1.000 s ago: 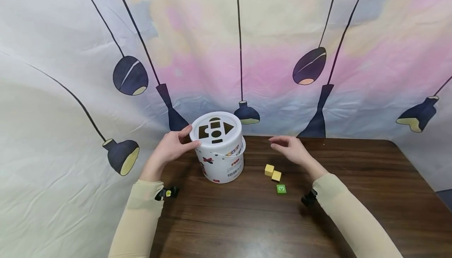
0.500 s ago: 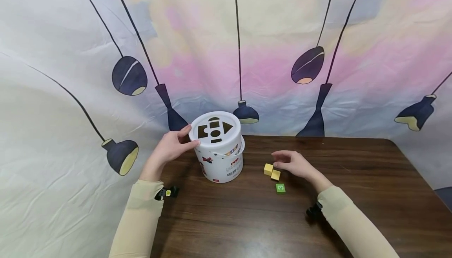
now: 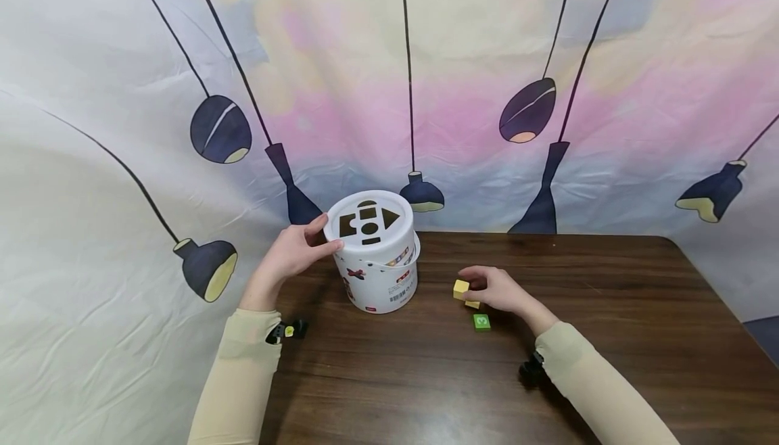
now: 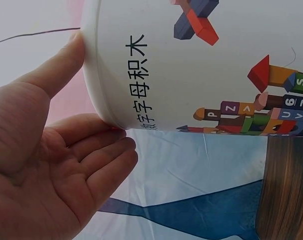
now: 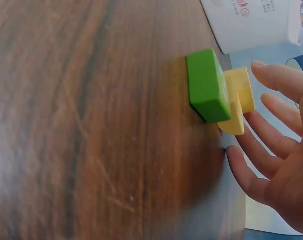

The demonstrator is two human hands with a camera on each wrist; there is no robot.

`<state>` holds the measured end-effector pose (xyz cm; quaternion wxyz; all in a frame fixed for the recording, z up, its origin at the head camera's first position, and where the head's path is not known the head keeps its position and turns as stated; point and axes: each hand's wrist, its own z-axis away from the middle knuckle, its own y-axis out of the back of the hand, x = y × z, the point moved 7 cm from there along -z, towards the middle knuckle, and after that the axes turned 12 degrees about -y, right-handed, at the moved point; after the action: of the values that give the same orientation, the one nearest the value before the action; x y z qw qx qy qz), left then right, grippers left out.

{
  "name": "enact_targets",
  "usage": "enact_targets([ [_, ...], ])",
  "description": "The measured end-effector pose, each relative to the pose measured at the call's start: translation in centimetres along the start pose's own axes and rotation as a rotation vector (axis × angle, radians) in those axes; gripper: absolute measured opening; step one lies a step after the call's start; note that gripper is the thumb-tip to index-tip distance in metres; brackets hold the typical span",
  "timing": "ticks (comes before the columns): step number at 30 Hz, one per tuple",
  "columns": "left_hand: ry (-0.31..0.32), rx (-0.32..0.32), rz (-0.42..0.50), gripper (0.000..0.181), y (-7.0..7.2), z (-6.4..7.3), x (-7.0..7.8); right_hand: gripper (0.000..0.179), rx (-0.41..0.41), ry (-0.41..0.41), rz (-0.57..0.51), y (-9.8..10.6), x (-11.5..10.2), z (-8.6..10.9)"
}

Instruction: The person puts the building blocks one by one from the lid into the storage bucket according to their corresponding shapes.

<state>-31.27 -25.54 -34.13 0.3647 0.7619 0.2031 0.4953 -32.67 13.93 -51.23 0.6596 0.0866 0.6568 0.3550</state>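
Note:
A white lidded bucket [image 3: 377,276] with cut-out shapes in its top stands left of the middle of the table. My left hand [image 3: 293,249] touches the side of the lid [image 3: 392,232] with thumb and fingers spread along the rim; in the left wrist view the fingers look relaxed. Right of the bucket, my right hand [image 3: 500,289] reaches over two yellow blocks. One yellow block [image 3: 460,289] sits at its fingertips; the other yellow block [image 3: 472,304] is partly hidden under the hand. In the right wrist view the fingers are extended. A green block [image 3: 481,322] marked 3 lies nearer me.
The brown wooden table [image 3: 414,384] extends to the right and toward me. A cloth backdrop [image 3: 475,127] with painted lamps hangs behind the table and on the left. The bucket's white handle [image 3: 416,252] hangs on its right side.
My right hand has come down toward the table, then moved slightly left to the yellow blocks, now covering part of one. My left hand and the bucket have stayed in place.

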Motion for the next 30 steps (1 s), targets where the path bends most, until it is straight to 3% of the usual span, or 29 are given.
enact_targets([
  [30,-0.011,0.002,-0.020,0.085,0.01,-0.07,-0.28,0.041,0.074,-0.063,0.110,-1.06,-0.26,-0.54],
])
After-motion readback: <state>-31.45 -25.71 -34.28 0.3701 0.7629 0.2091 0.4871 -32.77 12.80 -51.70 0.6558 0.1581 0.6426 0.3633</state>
